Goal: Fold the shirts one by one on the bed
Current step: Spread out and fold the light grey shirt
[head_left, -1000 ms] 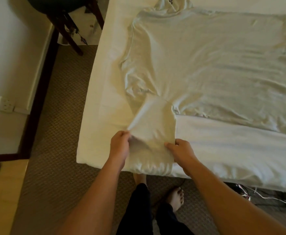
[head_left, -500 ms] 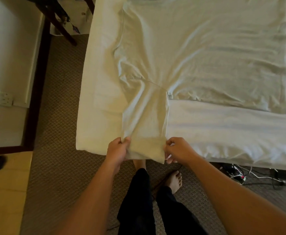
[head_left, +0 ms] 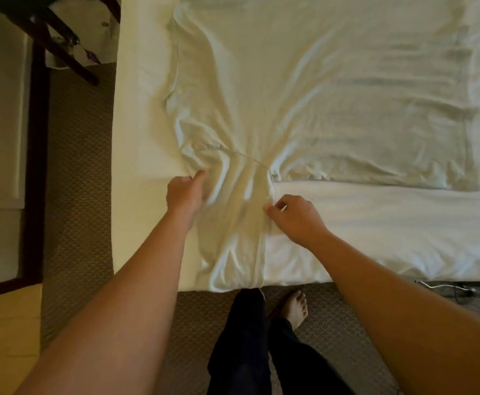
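Note:
A pale cream shirt lies spread flat on the white bed, collar to the far side and hem to the right. Its near sleeve runs toward me, and the cuff reaches the bed's front edge. My left hand has curled fingers on the sleeve's left edge, close to the shoulder seam. My right hand pinches the sleeve's right edge just below the armpit. The fabric between both hands is wrinkled.
Brown carpet runs along the bed's left side and front. A dark wooden chair stands at the top left. Cables lie on the floor under the bed's right front. My legs and bare foot stand at the bed edge.
Both hands let go of the cuff and moved up the sleeve toward the shoulder. The sleeve now lies stretched out to the bed's front edge.

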Demonstrator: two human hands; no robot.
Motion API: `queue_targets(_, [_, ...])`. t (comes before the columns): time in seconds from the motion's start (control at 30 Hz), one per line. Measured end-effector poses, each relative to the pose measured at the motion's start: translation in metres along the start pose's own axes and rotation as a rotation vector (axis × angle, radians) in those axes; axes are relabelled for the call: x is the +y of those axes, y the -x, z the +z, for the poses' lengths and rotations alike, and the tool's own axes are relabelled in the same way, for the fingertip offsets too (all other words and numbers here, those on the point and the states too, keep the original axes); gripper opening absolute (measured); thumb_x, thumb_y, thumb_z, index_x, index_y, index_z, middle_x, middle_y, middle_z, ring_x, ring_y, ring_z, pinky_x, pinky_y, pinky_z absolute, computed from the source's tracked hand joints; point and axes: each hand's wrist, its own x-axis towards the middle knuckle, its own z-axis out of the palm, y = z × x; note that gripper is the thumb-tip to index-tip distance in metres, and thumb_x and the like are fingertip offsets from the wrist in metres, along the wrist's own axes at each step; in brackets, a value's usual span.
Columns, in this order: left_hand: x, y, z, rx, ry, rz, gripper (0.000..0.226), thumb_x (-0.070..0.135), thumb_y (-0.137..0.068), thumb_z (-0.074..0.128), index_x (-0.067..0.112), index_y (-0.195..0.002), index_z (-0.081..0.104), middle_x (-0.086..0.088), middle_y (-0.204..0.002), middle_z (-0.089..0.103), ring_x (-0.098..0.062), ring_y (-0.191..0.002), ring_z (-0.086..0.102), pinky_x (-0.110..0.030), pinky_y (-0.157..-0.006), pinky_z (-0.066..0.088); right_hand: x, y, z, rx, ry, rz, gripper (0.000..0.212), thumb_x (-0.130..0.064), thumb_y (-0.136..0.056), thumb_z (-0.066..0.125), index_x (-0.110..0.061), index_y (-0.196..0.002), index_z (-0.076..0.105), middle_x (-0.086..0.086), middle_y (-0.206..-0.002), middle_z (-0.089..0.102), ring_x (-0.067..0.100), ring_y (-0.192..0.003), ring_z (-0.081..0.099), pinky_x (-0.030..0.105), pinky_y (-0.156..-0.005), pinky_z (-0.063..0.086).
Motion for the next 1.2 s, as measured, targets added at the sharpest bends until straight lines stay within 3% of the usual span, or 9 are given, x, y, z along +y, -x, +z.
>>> queue_targets(0.13, [0.011,-0.024,0.003,-0.061,-0.083,0.051,0.032,0.029,-0.092,0.068,0.016,-0.069,0.05,-0.002,-0.068,0.052,-0.024,-0.067,0.05,-0.031,-0.062,0.04,-0.004,-0.014,-0.001,-0.045,-0.033,0.036,0.03,-0.051,-0.093,0.061,-0.022,-0.085,0.061,0.002,-0.081,0.068,0.022,-0.073,0.067,0.04,-0.07,0.058])
queue_targets(0.23, [0.003,-0.036,-0.018,0.045,-0.128,0.08,0.033,0.029,-0.092,0.066,0.015,-0.069,0.046,-0.006,-0.067,0.053,-0.028,-0.067,0.054,-0.044,-0.062,0.051,0.002,-0.013,-0.012,-0.004,-0.069,0.036,0.02,-0.037,-0.094,0.064,-0.019,-0.084,0.063,0.003,-0.077,0.068,0.023,-0.068,0.067,0.043,-0.07,0.06])
queue_targets(0.37, [0.004,-0.031,-0.025,0.149,-0.341,0.104,0.006,0.026,-0.091,0.063,0.022,-0.09,0.058,-0.007,-0.094,0.066,-0.036,-0.093,0.064,-0.046,-0.079,0.056,0.026,-0.009,-0.034,0.125,0.219,-0.001,0.008,-0.027,-0.095,0.056,-0.02,-0.091,0.056,0.0,-0.085,0.063,0.02,-0.073,0.058,0.034,-0.064,0.05])
queue_targets(0.5, [0.021,-0.01,0.002,0.32,-0.687,0.47,0.038,0.025,-0.083,0.069,0.013,-0.117,0.058,-0.017,-0.118,0.057,-0.041,-0.108,0.055,-0.05,-0.085,0.045,0.059,-0.012,-0.075,0.268,0.451,-0.047,0.021,-0.019,-0.093,0.057,-0.018,-0.114,0.056,0.004,-0.116,0.057,0.028,-0.104,0.056,0.036,-0.078,0.048])
queue_targets(0.67, [0.035,0.012,0.064,-0.034,-0.992,0.986,0.045,0.047,-0.077,0.063,0.019,-0.111,0.062,-0.007,-0.109,0.059,-0.033,-0.098,0.06,-0.043,-0.08,0.046,0.096,-0.019,-0.13,0.337,0.849,-0.002,0.048,-0.018,-0.089,0.057,-0.019,-0.135,0.046,0.008,-0.129,0.049,0.029,-0.115,0.05,0.04,-0.087,0.047])
queue_targets(0.8, [0.04,0.017,0.092,-0.172,-1.288,1.033,0.055,0.058,-0.07,0.063,0.026,-0.115,0.059,-0.003,-0.112,0.054,-0.03,-0.105,0.056,-0.043,-0.082,0.042,0.119,-0.03,-0.157,0.318,0.994,0.065,0.054,-0.018,-0.09,0.056,-0.02,-0.141,0.038,0.006,-0.135,0.046,0.027,-0.12,0.048,0.037,-0.089,0.044])
queue_targets(0.9, [0.04,0.018,0.104,-0.117,-1.356,1.026,0.047,0.048,-0.071,0.071,0.022,-0.109,0.063,-0.008,-0.104,0.055,-0.034,-0.094,0.059,-0.043,-0.074,0.043,0.142,-0.038,-0.17,0.313,1.016,0.09,0.046,-0.011,-0.086,0.059,-0.012,-0.131,0.051,0.012,-0.126,0.054,0.034,-0.112,0.055,0.042,-0.081,0.048])
queue_targets(1.0, [0.039,0.019,0.114,-0.092,-1.332,1.114,0.031,0.015,-0.064,0.081,0.011,-0.092,0.068,-0.014,-0.088,0.057,-0.037,-0.073,0.061,-0.042,-0.058,0.046,0.167,-0.042,-0.184,0.317,0.983,0.043,0.03,0.0,-0.071,0.073,-0.004,-0.1,0.068,0.018,-0.099,0.062,0.04,-0.084,0.064,0.042,-0.063,0.05])
queue_targets(1.2, [0.033,0.048,0.117,-0.102,-1.266,1.076,0.032,-0.003,-0.058,0.08,0.01,-0.084,0.065,-0.012,-0.079,0.056,-0.035,-0.062,0.061,-0.033,-0.036,0.041,0.195,-0.027,-0.214,0.235,0.995,-0.021,0.021,-0.003,-0.079,0.058,-0.015,-0.096,0.066,0.003,-0.09,0.065,0.03,-0.078,0.068,0.037,-0.07,0.047])
